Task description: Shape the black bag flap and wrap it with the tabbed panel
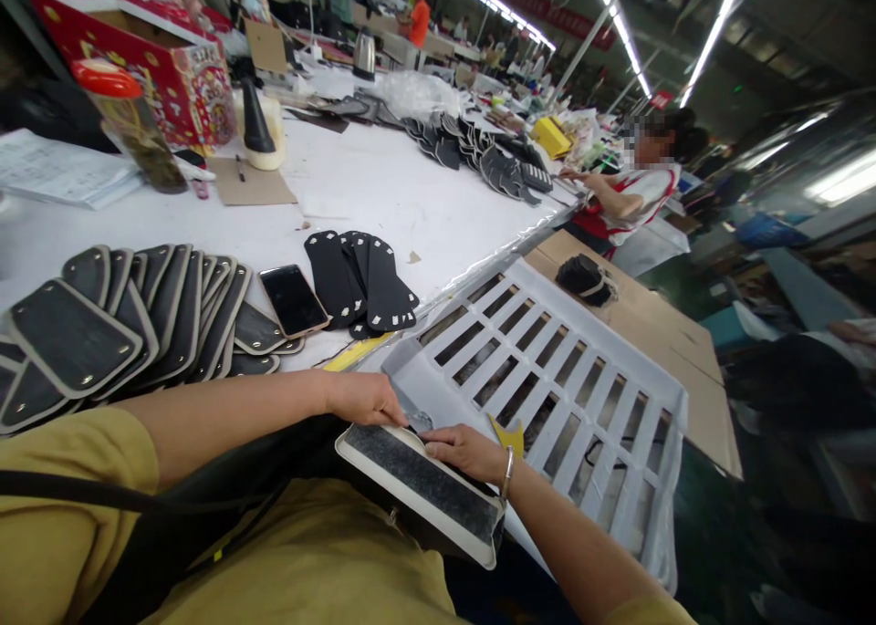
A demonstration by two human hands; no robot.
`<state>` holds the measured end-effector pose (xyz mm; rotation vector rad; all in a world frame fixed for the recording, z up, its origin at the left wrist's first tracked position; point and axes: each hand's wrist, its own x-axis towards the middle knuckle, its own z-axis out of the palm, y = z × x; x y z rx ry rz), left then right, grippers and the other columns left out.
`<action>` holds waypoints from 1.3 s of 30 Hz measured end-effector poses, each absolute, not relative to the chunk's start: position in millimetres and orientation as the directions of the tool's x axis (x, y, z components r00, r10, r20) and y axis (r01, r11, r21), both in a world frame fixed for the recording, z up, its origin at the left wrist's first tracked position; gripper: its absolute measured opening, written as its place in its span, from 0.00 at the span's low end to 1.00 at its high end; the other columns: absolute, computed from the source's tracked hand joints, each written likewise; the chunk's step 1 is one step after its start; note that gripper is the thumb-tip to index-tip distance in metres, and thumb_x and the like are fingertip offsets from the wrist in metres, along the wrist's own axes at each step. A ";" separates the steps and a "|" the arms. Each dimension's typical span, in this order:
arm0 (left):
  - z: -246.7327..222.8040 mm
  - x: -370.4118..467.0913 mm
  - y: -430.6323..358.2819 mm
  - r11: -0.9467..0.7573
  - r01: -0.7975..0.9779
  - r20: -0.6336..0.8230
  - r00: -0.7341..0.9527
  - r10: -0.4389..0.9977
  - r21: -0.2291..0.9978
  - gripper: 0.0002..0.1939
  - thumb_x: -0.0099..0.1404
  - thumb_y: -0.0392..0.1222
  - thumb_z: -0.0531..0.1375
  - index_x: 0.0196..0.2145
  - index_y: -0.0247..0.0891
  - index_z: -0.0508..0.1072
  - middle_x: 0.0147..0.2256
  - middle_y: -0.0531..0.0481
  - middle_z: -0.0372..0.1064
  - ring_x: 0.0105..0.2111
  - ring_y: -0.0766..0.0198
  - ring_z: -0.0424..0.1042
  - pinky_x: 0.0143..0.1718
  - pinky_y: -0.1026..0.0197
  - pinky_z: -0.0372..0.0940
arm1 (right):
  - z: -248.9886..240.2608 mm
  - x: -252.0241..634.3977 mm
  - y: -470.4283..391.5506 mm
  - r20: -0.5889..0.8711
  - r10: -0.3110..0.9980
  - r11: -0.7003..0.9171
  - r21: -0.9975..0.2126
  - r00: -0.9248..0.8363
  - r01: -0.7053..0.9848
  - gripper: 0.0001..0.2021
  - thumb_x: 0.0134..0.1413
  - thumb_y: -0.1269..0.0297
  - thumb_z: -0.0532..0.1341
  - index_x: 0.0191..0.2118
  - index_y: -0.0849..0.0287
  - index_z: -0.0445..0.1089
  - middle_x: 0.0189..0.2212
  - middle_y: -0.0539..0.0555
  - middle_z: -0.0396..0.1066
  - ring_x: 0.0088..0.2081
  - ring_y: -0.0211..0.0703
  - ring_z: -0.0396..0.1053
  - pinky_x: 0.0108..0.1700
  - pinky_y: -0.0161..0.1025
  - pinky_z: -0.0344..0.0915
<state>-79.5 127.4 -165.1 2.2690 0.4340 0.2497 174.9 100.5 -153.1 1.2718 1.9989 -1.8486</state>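
A stiff black bag (421, 484) with cream edging lies tilted in front of my body, one long narrow panel facing up. My left hand (370, 399) is closed, its fingers pinched at the far edge of the bag near the left end. Along the same edge, my right hand (465, 452) grips with the thumb on top; its other fingers are mostly hidden behind. A small metal stud (392, 516) shows on the bag's near side. To the left, black edged panels (75, 338) with metal studs lie fanned out in an overlapping pile.
A phone (294, 298) lies beside black strap-like pieces (362, 278) on the white table (328, 173). The grey slatted plastic crate (547, 360) stands right of my hands, with cardboard (671, 351) beyond it. A red-lidded bottle (140, 132) is far left. A co-worker (636, 192) sits at the table's far right.
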 end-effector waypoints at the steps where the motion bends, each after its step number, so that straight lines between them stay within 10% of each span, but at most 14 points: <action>1: -163.5 -80.0 127.3 -0.626 0.231 0.036 0.923 0.384 0.745 0.14 0.62 0.33 0.55 0.43 0.37 0.76 0.38 0.47 0.76 0.35 0.65 0.74 0.36 0.71 0.63 | -154.2 173.7 101.1 -0.604 0.478 -0.102 -0.759 -0.637 0.643 0.27 0.52 0.44 0.56 0.52 0.56 0.68 0.42 0.50 0.74 0.42 0.48 0.70 0.49 0.43 0.63; 22: -186.1 -106.0 133.2 -0.356 0.251 -0.028 0.849 0.528 0.900 0.14 0.62 0.40 0.58 0.45 0.38 0.75 0.43 0.47 0.74 0.42 0.64 0.73 0.44 0.72 0.63 | -173.3 149.2 118.4 -0.571 0.447 -0.109 -0.799 -0.689 0.591 0.30 0.50 0.43 0.57 0.54 0.56 0.66 0.50 0.53 0.69 0.49 0.50 0.66 0.54 0.46 0.58; 39: -185.5 -118.5 137.6 -0.277 0.276 -0.088 0.836 0.542 0.920 0.15 0.61 0.37 0.58 0.45 0.38 0.75 0.41 0.49 0.74 0.38 0.67 0.73 0.40 0.75 0.62 | -176.1 120.5 125.9 -0.609 0.408 -0.288 -0.793 -0.680 0.538 0.26 0.48 0.44 0.60 0.48 0.56 0.71 0.32 0.49 0.73 0.31 0.39 0.66 0.42 0.39 0.62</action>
